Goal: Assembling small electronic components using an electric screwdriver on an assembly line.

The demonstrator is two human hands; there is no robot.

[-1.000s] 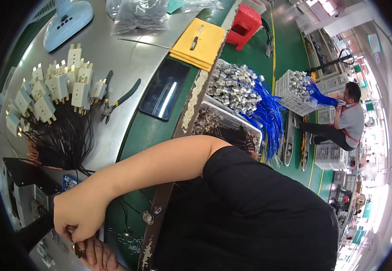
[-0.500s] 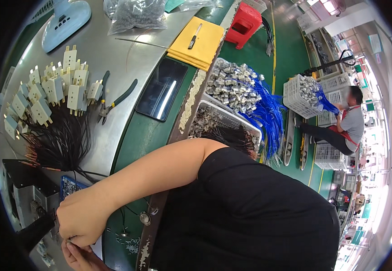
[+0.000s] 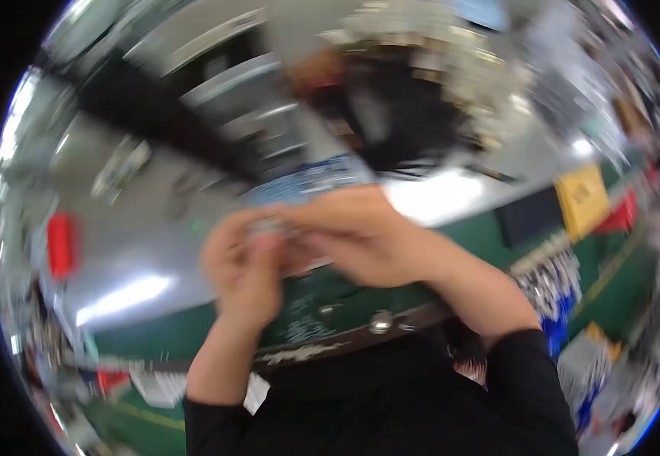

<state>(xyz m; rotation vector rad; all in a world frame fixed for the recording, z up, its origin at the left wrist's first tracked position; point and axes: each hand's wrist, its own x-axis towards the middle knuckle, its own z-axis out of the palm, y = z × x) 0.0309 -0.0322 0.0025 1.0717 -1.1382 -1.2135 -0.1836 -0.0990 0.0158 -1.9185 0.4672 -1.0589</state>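
Both of my hands meet over the front of the bench, and motion blurs them. My left hand [image 3: 242,266] is closed, thumb and fingers pinching a small pale part [image 3: 267,226] whose kind I cannot make out. My right hand [image 3: 372,239] reaches across from the right with its fingers curled in against the left hand's fingers; what they grip is hidden. Just beyond the hands lies a blue tray [image 3: 330,175] of small metal pieces. Small loose pale bits [image 3: 303,323] are scattered on the green mat [image 3: 452,235] below the hands.
A grey machine [image 3: 269,114] and a dark bar [image 3: 170,121] stand behind the hands. Pale plug-like blocks [image 3: 482,91] with black cables [image 3: 406,114] lie beyond. At right are a dark tablet [image 3: 529,216] and yellow envelopes [image 3: 582,201]; at left, a red object [image 3: 61,245].
My view has swung left toward the machine, so both hands and forearms now show near the middle. The hands stay close together; the coworker and most of the baskets have slid to the right edge.
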